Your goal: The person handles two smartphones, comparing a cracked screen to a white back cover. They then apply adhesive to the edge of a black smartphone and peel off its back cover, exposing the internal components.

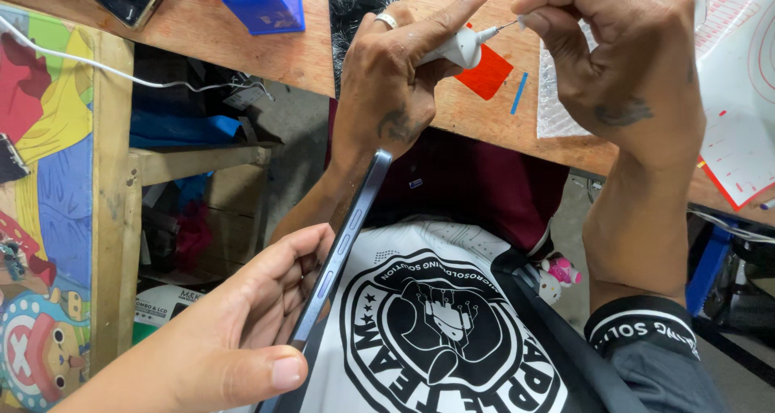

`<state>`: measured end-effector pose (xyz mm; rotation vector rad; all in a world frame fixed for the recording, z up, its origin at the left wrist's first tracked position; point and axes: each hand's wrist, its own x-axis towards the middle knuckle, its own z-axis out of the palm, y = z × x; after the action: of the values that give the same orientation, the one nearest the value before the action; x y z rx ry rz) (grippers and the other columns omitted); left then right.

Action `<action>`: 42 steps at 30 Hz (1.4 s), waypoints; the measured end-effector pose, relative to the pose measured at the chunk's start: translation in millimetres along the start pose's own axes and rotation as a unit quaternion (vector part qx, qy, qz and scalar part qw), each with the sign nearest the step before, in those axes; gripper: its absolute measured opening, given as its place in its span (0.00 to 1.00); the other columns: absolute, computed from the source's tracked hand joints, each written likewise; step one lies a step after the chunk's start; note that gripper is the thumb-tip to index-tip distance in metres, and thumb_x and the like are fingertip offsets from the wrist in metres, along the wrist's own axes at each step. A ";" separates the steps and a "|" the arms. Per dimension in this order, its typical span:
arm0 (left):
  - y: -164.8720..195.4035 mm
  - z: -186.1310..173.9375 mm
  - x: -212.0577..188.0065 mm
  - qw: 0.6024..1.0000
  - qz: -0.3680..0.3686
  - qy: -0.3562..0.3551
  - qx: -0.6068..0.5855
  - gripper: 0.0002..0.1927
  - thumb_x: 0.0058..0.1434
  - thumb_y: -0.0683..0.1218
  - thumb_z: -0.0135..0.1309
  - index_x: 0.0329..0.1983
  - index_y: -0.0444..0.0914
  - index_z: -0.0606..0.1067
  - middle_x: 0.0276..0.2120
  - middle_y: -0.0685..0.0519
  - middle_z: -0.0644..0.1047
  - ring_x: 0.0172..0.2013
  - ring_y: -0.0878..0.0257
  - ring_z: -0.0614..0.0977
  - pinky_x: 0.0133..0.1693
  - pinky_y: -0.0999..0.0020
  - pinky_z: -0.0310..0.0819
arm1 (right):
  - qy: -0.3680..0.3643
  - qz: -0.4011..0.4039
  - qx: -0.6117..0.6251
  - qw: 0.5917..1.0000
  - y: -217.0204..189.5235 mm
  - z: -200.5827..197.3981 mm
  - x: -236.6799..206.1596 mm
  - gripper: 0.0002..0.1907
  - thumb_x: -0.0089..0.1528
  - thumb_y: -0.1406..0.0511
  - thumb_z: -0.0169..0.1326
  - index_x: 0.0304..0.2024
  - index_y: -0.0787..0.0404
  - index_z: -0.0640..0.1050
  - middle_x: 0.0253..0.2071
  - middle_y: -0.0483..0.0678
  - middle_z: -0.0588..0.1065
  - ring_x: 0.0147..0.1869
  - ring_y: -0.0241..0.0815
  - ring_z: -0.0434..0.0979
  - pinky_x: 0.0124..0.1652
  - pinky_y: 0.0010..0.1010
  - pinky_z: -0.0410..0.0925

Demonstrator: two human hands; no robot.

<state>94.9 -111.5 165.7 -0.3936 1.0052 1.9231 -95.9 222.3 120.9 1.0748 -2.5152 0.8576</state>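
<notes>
Over the far brown wooden tabletop (202, 25), the left hand (387, 78) is clamped on a white pen-shaped tool with a thin metal tip (462, 50); the right hand (622, 58) pinches that tip. Nearer, at left, another person's hand (234, 332) holds a slim blue phone (347, 235) edge-on

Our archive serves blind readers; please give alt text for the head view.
Over a wooden bench, the left hand grips a white pen-shaped tool while the right hand pinches its thin metal tip. At lower left, another person's hand holds a blue phone edge-on.
</notes>
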 end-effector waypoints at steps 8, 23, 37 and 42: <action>3.8 5.2 -3.1 0.999 -0.035 0.006 -0.022 0.67 0.47 0.60 0.72 0.75 0.33 0.40 0.73 0.38 0.51 0.73 0.50 0.52 0.70 0.56 0.44 | -0.012 0.083 0.132 0.988 -2.5 6.8 -1.4 0.05 0.73 0.82 0.53 0.46 0.74 0.78 0.36 0.52 0.79 0.44 0.37 0.84 0.42 0.22 0.75; 8.7 4.8 -0.7 0.999 -0.046 0.006 -0.016 0.66 0.49 0.60 0.72 0.76 0.34 0.40 0.72 0.38 0.52 0.73 0.50 0.53 0.70 0.55 0.46 | -0.039 0.028 0.154 0.987 -4.8 -2.3 2.6 0.03 0.70 0.82 0.60 0.44 0.78 0.79 0.41 0.61 0.80 0.47 0.47 0.83 0.46 0.29 0.76; 6.8 10.4 -3.9 0.999 -0.024 -0.012 -0.025 0.62 0.52 0.57 0.69 0.75 0.33 0.41 0.72 0.38 0.51 0.73 0.49 0.52 0.71 0.54 0.43 | -0.063 0.050 0.258 0.963 3.6 0.9 -2.2 0.04 0.71 0.84 0.56 0.46 0.77 0.77 0.46 0.59 0.79 0.53 0.46 0.83 0.54 0.27 0.78; 4.6 12.7 -3.0 0.999 -0.008 -0.016 -0.027 0.62 0.52 0.57 0.70 0.75 0.32 0.41 0.73 0.38 0.51 0.73 0.50 0.52 0.71 0.55 0.42 | -0.064 0.081 0.252 0.962 2.0 4.2 1.6 0.06 0.69 0.83 0.59 0.46 0.76 0.79 0.45 0.58 0.80 0.50 0.43 0.83 0.52 0.27 0.77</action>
<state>94.2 -104.5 177.6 -0.3999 0.9279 1.9400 -98.6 219.9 117.4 1.0990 -2.5829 1.5874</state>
